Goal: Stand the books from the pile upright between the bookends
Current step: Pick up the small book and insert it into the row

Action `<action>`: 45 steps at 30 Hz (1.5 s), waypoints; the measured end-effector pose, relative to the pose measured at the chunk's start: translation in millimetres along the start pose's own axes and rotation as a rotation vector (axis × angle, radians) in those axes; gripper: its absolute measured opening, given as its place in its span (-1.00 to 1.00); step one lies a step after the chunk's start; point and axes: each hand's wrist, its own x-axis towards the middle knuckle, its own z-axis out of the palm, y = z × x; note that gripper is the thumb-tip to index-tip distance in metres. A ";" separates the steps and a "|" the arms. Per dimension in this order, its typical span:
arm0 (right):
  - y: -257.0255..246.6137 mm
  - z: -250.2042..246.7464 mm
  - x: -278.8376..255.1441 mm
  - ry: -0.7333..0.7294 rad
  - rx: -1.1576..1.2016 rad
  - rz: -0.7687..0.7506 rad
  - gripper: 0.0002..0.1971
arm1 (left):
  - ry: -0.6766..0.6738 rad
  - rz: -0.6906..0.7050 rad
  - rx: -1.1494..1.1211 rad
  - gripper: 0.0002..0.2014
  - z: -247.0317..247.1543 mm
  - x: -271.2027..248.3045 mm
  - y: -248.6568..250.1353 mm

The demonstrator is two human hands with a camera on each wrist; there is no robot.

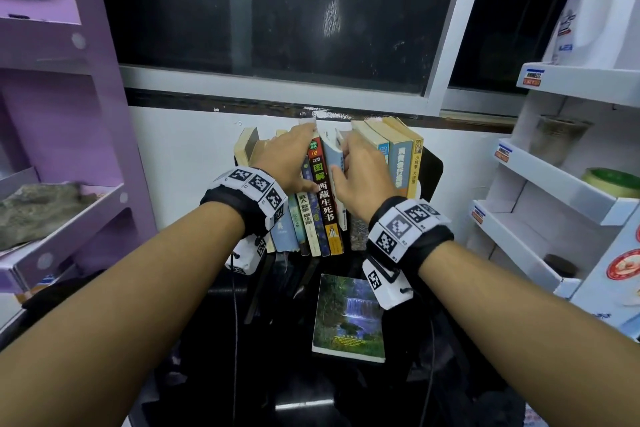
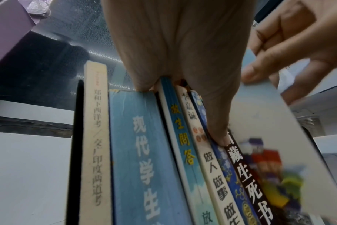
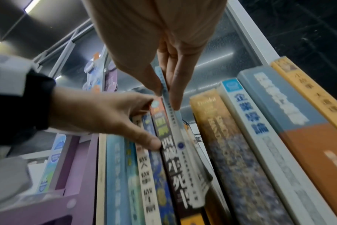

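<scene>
Several books stand upright on the black table (image 1: 277,392), in a left group (image 1: 313,218) and a right group (image 1: 398,156). A black bookend (image 2: 75,137) stands at the row's left end and another (image 1: 433,166) at its right. My left hand (image 1: 291,156) holds the left group, fingers over the tops and thumb (image 2: 217,134) on a spine. My right hand (image 1: 349,159) pinches a thin pale-blue book (image 1: 330,154) by its top, tilted in the gap between the groups; its spine (image 3: 180,137) lies against the black-and-red book (image 3: 164,130). A waterfall-cover book (image 1: 349,315) lies flat in front.
A purple shelf unit (image 1: 69,114) with a rock (image 1: 38,208) stands close on the left. A white rack (image 1: 554,184) with jars and a tape roll stands close on the right. The wall and a dark window (image 1: 277,10) are right behind the books.
</scene>
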 end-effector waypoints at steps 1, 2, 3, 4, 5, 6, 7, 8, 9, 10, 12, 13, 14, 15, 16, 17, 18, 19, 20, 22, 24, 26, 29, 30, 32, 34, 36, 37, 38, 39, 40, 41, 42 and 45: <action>3.3 4.9 -2.8 -0.002 0.009 0.003 -0.76 | 0.002 -0.001 0.001 0.08 -0.1 -0.3 0.5; 6.4 9.4 -5.3 -0.001 0.021 0.003 -0.77 | 0.003 -0.002 0.004 0.07 -0.3 -0.6 1.0; 9.3 14.1 -7.2 0.003 0.032 0.002 -0.79 | 0.003 -0.004 0.009 0.07 -0.6 -0.8 1.4; 12.5 19.0 -8.5 0.008 0.040 0.000 -0.82 | 0.002 -0.007 0.013 0.06 -0.9 -1.1 2.1; 15.2 23.7 -9.6 0.012 0.047 -0.002 -0.84 | 0.001 -0.009 0.016 0.05 -1.3 -1.3 2.4; 17.9 28.2 -10.3 0.020 0.053 -0.008 -0.84 | 0.000 -0.012 0.018 0.04 -1.4 -1.3 2.8; 20.4 32.5 -11.2 0.028 0.061 -0.019 -0.84 | 0.000 -0.014 0.021 0.03 -1.7 -1.5 3.0; 23.0 36.2 -12.1 0.033 0.072 -0.030 -0.82 | 0.000 -0.015 0.023 0.02 -1.9 -1.7 3.2; 25.9 39.3 -13.3 0.031 0.084 -0.040 -0.80 | 0.000 -0.017 0.025 0.02 -1.9 -1.8 3.1; 29.1 41.7 -14.7 0.024 0.096 -0.050 -0.76 | 0.000 -0.018 0.027 0.02 -1.9 -2.0 3.1; 36.3 45.1 -18.3 -0.004 0.107 -0.080 -0.66 | -0.001 -0.021 0.029 0.02 -1.5 -2.1 2.9; 40.0 46.4 -20.1 -0.016 0.104 -0.096 -0.63 | 0.000 -0.022 0.027 0.02 -1.1 -2.1 2.7; 43.3 47.2 -21.7 -0.024 0.099 -0.110 -0.60 | 0.002 -0.023 0.026 0.02 -0.7 -2.1 2.5; 45.9 47.7 -23.3 -0.027 0.092 -0.119 -0.59 | 0.005 -0.024 0.025 0.03 -0.2 -2.2 2.2; 47.6 48.0 -24.5 -0.026 0.089 -0.120 -0.59 | 0.007 -0.024 0.025 0.03 0.2 -2.2 1.9; 48.5 48.1 -25.4 -0.024 0.093 -0.117 -0.59 | 0.009 -0.024 0.024 0.03 0.4 -2.1 1.7; 49.0 47.9 -25.6 -0.020 0.104 -0.113 -0.59 | 0.009 -0.024 0.021 0.03 0.5 -2.1 1.6; 49.6 47.8 -25.5 -0.015 0.116 -0.112 -0.59 | 0.010 -0.025 0.018 0.03 0.8 -1.9 1.5; 50.1 47.4 -24.8 -0.014 0.124 -0.112 -0.59 | 0.010 -0.025 0.014 0.04 0.7 -1.7 1.5; 50.9 46.4 -23.0 -0.037 0.124 -0.109 -0.58 | 0.013 -0.026 0.011 0.05 0.9 -1.5 1.4; 52.9 45.6 -21.3 -0.063 0.136 -0.107 -0.57 | 0.014 -0.028 0.013 0.06 1.1 -1.2 1.3; 54.7 45.0 -21.1 -0.082 0.160 -0.100 -0.57 | 0.014 -0.029 0.013 0.05 1.2 -1.0 1.2; 56.0 45.5 -21.4 -0.064 0.188 -0.096 -0.60 | 0.016 -0.030 0.011 0.05 1.5 -0.6 0.9; 55.7 46.4 -21.5 -0.048 0.193 -0.093 -0.62 | 0.015 -0.030 0.011 0.06 1.6 -0.6 0.8; 53.7 48.3 -21.9 -0.019 0.200 -0.087 -0.64 | 0.016 -0.030 0.010 0.08 2.4 -0.5 0.5; 51.5 50.5 -22.2 0.021 0.197 -0.086 -0.66 | 0.020 -0.032 0.011 0.08 3.1 -0.5 0.0; 50.0 52.1 -21.9 0.068 0.196 -0.094 -0.67 | 0.023 -0.031 0.013 0.08 4.0 -0.1 -0.6; 49.5 53.0 -21.7 0.084 0.194 -0.098 -0.68 | 0.025 -0.031 0.012 0.08 4.4 0.0 -0.9; 49.3 54.0 -21.5 0.093 0.193 -0.101 -0.69 | 0.028 -0.031 0.011 0.07 4.5 0.1 -1.2; 49.3 54.9 -21.3 0.096 0.193 -0.104 -0.70 | 0.029 -0.031 0.008 0.07 4.7 0.3 -1.6; 49.8 56.0 -21.2 0.097 0.196 -0.106 -0.70 | 0.029 -0.031 0.006 0.06 4.8 0.4 -1.8; 50.0 56.8 -21.1 0.093 0.203 -0.106 -0.71 | 0.028 -0.031 0.004 0.06 4.8 0.5 -2.3; 50.4 57.5 -21.0 0.084 0.212 -0.104 -0.72 | 0.027 -0.032 0.004 0.07 4.7 0.3 -2.5; 51.0 57.5 -20.9 0.043 0.212 -0.099 -0.73 | 0.027 -0.035 -0.003 0.10 5.2 0.0 -3.0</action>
